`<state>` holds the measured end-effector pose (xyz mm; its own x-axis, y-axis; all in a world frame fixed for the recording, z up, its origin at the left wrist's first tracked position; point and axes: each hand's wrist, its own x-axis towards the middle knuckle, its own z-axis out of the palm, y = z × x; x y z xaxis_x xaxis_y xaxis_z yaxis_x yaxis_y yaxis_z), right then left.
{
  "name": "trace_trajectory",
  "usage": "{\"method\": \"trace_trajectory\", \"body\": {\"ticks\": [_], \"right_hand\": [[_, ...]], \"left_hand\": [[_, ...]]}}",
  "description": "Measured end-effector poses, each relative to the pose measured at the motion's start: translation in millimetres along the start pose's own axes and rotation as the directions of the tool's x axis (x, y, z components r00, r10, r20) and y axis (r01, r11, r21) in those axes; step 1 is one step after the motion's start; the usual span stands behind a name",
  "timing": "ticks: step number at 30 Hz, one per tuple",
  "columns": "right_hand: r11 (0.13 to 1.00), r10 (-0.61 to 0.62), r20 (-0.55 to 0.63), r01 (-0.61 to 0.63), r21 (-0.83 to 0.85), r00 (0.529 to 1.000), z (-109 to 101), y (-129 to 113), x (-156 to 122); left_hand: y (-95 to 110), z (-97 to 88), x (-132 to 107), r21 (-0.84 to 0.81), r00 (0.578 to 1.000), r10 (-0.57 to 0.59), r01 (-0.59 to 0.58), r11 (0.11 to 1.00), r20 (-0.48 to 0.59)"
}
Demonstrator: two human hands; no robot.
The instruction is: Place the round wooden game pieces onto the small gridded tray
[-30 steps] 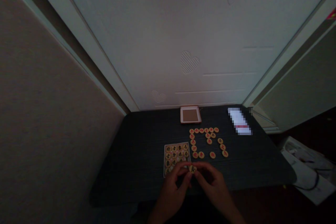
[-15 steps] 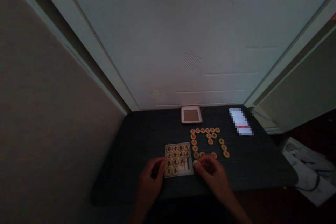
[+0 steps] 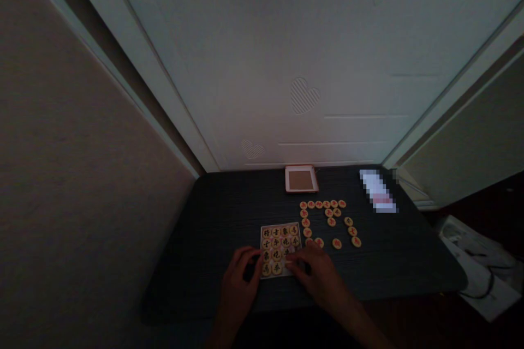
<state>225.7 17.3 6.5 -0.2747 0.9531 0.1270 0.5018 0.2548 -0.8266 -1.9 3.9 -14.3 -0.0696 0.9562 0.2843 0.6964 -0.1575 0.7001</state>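
Left hand [image 3: 240,278]: beside the near-left side of the shallow tray [image 3: 286,272], its fingers bent with a gap between thumb and forefinger, tips at the rim. Whether they grip the rim or merely touch it, cannot tell.

Right hand [image 3: 317,272]: over the tray's near-right corner, fingers pinching a pale disc [image 3: 289,263], of which little more than the edge shows. Disc sits low over the corner; contact with the tray floor unclear.

Tray lies on the dark tabletop [image 3: 204,229], filled in rows with round pieces bearing dark characters [image 3: 276,242]; the near-right part is partly covered by the right hand.

Right of the tray, red-marked pieces [image 3: 326,204] lie flat: a row along the far side, a column running down its left end, a small cluster inside, and a short slanting line further right. The right hand overlaps the column's near end.

Far side: a pale-rimmed box [image 3: 301,180] with brown interior, near the white panel [image 3: 245,65]. Far right: a bright pixelated object [image 3: 377,191].
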Motion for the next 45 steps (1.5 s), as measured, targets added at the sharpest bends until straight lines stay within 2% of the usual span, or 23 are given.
{"method": "trace_trajectory", "body": {"ticks": [3,8,12,26,30,33,37,41,45], "right_hand": [[1.0,-0.022,-0.012,0.022,-0.012,1.0,6.4,4.7,-1.1],[0.989,0.033,-0.064,-0.042,-0.138,0.997,8.2,0.7,-0.9],[0.969,-0.008,-0.027,0.001,-0.246,1.0,5.0,-6.2,2.9],[0.946,-0.031,0.049,0.045,-0.321,0.998,7.2,-9.7,2.2],[0.961,-0.042,-0.014,0.037,-0.276,0.999,3.9,-9.9,-0.3],[0.971,-0.045,-0.093,0.021,-0.239,0.995,-5.2,-6.8,-5.4],[0.976,-0.028,-0.194,-0.015,-0.217,0.981,-27.3,5.8,-14.6],[0.97,0.023,-0.306,-0.095,-0.223,0.952,-60.6,30.3,-19.9],[0.946,0.081,-0.398,-0.197,-0.259,0.914,-101.6,59.3,-12.4]], "left_hand": [[0.7,-0.8,-0.5,0.004,1.0,-0.006,0.006,1.0,0.013],[-1.0,0.2,-0.6,-0.001,1.0,-0.022,0.022,1.0,0.014],[-3.7,2.1,-0.9,-0.007,1.0,-0.027,0.028,1.0,0.01],[-0.1,1.5,-0.1,0.001,0.999,-0.033,0.033,0.999,0.003],[-0.9,1.5,0.0,0.008,0.999,-0.033,0.033,0.999,-0.01],[0.2,-0.3,0.9,0.011,0.999,-0.046,0.046,0.999,-0.002],[5.6,-1.3,2.9,0.012,0.999,-0.034,0.034,0.999,-0.031],[18.4,1.0,5.0,0.024,0.997,0.053,-0.052,0.998,-0.057],[35.5,4.2,6.9,0.011,0.99,0.126,-0.125,0.992,-0.066]]}}
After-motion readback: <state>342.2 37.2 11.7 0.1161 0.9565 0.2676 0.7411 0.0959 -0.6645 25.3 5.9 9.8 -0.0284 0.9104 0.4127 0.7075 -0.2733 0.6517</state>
